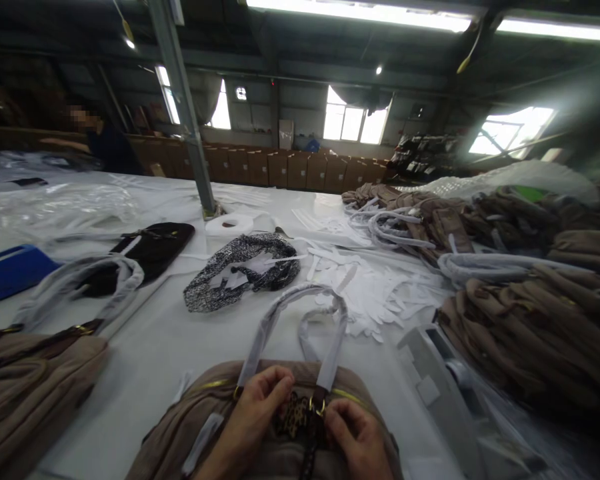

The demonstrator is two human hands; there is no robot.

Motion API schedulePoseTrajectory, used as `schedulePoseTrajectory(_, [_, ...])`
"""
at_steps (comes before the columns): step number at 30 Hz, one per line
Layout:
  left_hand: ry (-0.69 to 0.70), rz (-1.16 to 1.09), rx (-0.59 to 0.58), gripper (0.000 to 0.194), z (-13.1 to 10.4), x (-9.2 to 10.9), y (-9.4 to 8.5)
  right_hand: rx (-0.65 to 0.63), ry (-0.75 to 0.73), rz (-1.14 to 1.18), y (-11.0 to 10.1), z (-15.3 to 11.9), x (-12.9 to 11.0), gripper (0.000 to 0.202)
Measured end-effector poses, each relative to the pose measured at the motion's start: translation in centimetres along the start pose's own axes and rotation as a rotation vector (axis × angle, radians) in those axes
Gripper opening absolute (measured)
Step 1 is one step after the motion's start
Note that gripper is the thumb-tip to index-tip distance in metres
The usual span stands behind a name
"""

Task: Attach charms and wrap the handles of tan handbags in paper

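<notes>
A brown handbag (180, 437) lies in front of me, its two handles (265, 327) wrapped in pale film and standing up in loops. My left hand (257, 407) rests over the bag's top, thumb and forefinger pinched together beside the left handle base; what they hold, if anything, is hidden. My right hand (357, 437) is closed, with its fingertips at the gold ring (318, 405) below the right handle base; I cannot make out what it grips. Between the hands hangs a leopard-patterned piece (294, 415) next to a dark braided strap (309, 453).
Another brown bag (35, 387) lies left, near a blue holder (15, 270). A speckled cloth ring (243, 270), white paper strips (380, 287) and a tape roll (230, 223) lie ahead. Right are a grey dispenser (450, 400) and piled bags (530, 333). A person (113, 143) stands far left.
</notes>
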State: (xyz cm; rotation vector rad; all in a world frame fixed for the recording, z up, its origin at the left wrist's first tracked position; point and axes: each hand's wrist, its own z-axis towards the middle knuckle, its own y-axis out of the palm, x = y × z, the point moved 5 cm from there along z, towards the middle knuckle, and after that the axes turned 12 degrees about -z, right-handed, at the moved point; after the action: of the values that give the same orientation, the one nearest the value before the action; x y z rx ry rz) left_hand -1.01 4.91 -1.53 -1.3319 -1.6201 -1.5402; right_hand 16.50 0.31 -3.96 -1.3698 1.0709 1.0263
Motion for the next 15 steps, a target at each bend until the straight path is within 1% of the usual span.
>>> schedulePoseTrajectory(4, [-0.078,-0.121,-0.066,0.031,-0.2,-1.0,1.0,0.019,-0.051,-0.060,0.3,0.0,-0.3,0.026])
schedulePoseTrajectory(8, [-0.153,-0.222,-0.098,0.033,-0.4,-2.1,2.1,0.175,-0.127,-0.112,0.4,-0.1,-1.3,0.026])
schedulePoseTrajectory(10, [-0.164,-0.218,-0.089,0.033,-0.5,-2.4,2.3,0.238,-0.173,-0.159,0.6,-0.1,-2.0,0.024])
schedulePoseTrajectory(12, [-0.148,-0.174,-0.082,0.034,-0.5,-2.5,2.3,0.265,-0.221,-0.212,0.7,-0.1,-2.8,0.022])
schedulePoseTrajectory(15, [-0.129,-0.104,-0.089,0.034,-0.3,-2.8,2.2,0.242,-0.271,-0.280,1.0,0.1,-3.5,0.019])
